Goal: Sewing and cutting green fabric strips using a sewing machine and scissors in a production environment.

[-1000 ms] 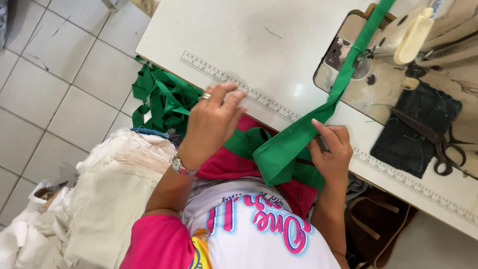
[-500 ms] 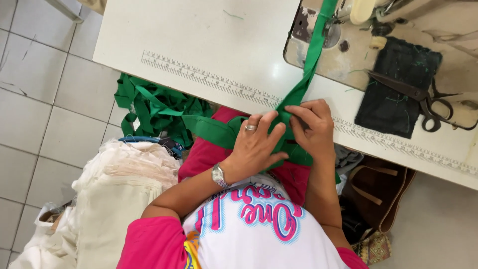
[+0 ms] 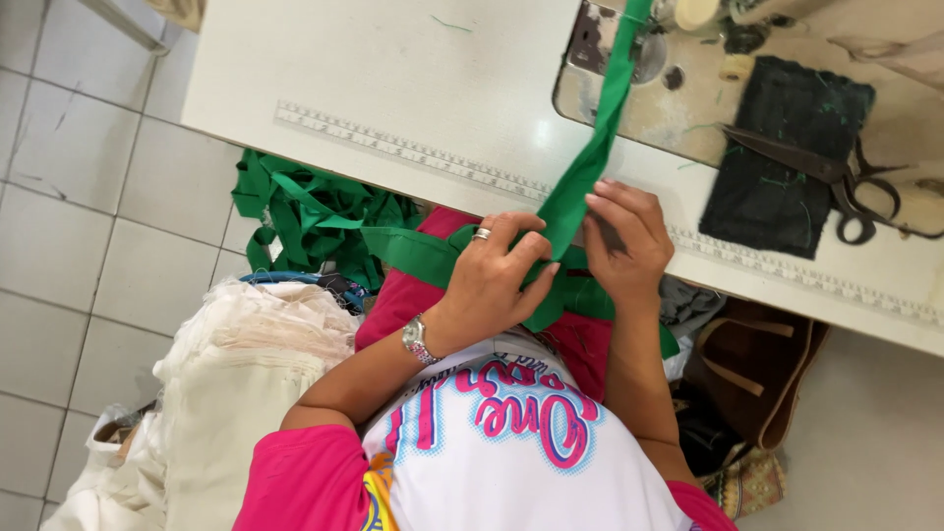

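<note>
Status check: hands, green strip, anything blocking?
Left hand and right hand both pinch the green fabric strip at the table edge. Strip runs up to sewing machine. Scissors lie apart.

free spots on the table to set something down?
Biggest bare patch: table top left of the green strip, above the ruler. Crowded right side: machine plate, dark cloth, scissors. Near edge taken by left hand and right hand on the strip.
</note>
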